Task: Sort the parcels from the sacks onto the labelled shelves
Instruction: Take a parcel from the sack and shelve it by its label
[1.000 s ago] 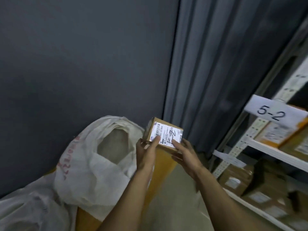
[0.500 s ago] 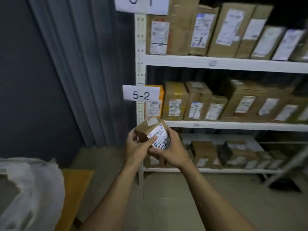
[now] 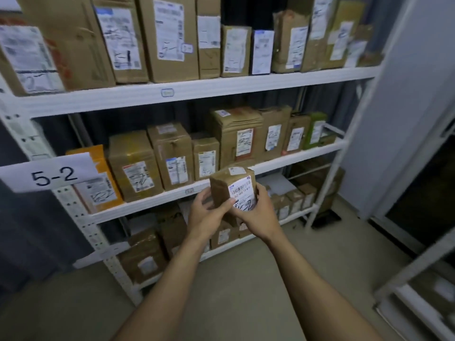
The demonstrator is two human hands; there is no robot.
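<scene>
Holding one small brown parcel (image 3: 230, 187) up before the rack, off any shelf. Both hands grip it: left hand (image 3: 209, 216) round its left side, right hand (image 3: 258, 214) under the label. Not shelved yet, so prob. mid-sort; sacks not in view, remainder unknown. Middle shelf (image 3: 152, 203) w/ "5-2" sign (image 3: 53, 175): row of boxes (image 3: 134, 163). Top shelf (image 3: 246, 83) packed. Bottom shelf (image 3: 293, 217) part stocked.

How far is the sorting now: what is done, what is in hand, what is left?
Done: parcels stand in rows on the shelves, as beside the 5-2 tag. In hand: the left hand and right hand grip one small parcel before that shelf, not yet placed. Left: shelving it; the sacks are out of view, so the remainder cannot be told.
</scene>
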